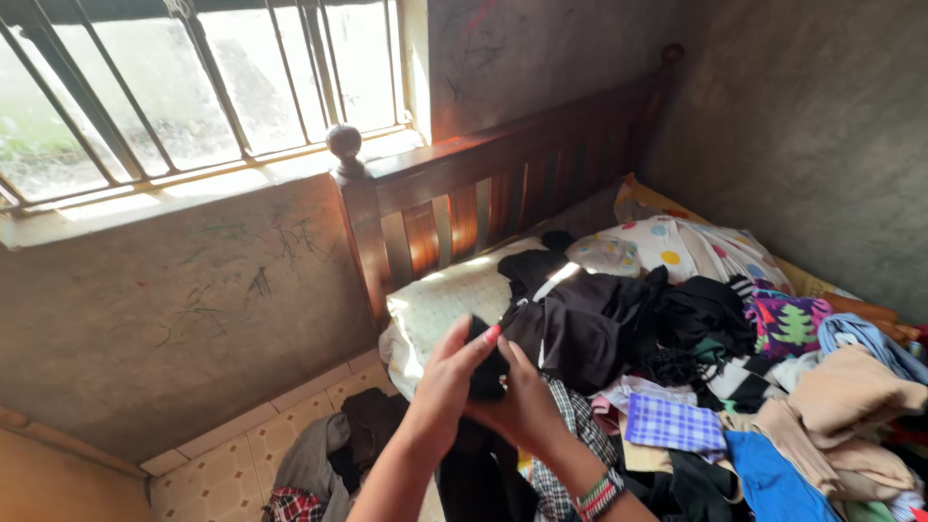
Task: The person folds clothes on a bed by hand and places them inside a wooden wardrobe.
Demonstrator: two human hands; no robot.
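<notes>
Left hand and right hand both grip a small black garment pinched between them, mid-fold by the look of it. Just right of the hands sits the heaped clothes pile on the bed. Next it probably needs a tidy tuck, then a clear spot to set it down.

black garment: matt cloth | headboard: glossy wood (varnished) | wall: rough plaster | window bars: metal
</notes>
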